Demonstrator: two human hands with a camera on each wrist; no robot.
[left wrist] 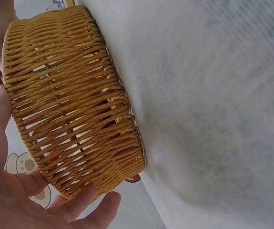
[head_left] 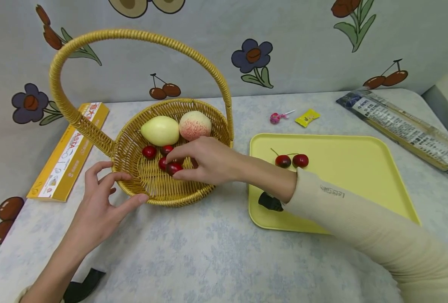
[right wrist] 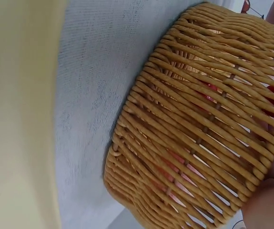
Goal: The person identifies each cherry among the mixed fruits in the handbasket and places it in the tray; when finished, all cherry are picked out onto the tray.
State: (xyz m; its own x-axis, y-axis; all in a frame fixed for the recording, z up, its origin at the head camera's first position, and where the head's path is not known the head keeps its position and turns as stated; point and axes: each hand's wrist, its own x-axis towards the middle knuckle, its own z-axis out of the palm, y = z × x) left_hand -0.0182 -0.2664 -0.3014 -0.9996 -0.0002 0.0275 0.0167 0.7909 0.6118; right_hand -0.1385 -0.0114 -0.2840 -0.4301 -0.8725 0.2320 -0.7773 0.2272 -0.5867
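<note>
Cream sleeve (head_left: 360,223) foremost, right grip (head_left: 208,160) pinches cherry (head_left: 173,168) between fingertips.

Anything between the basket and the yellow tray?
Head view: the right forearm crosses the gap between basket and tray; otherwise only pale tablecloth shows.

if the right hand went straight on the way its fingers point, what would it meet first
Probably the loose cherry beside the pinched cherry, then the basket's left wall; the height of the right hand is hard to judge.
</note>
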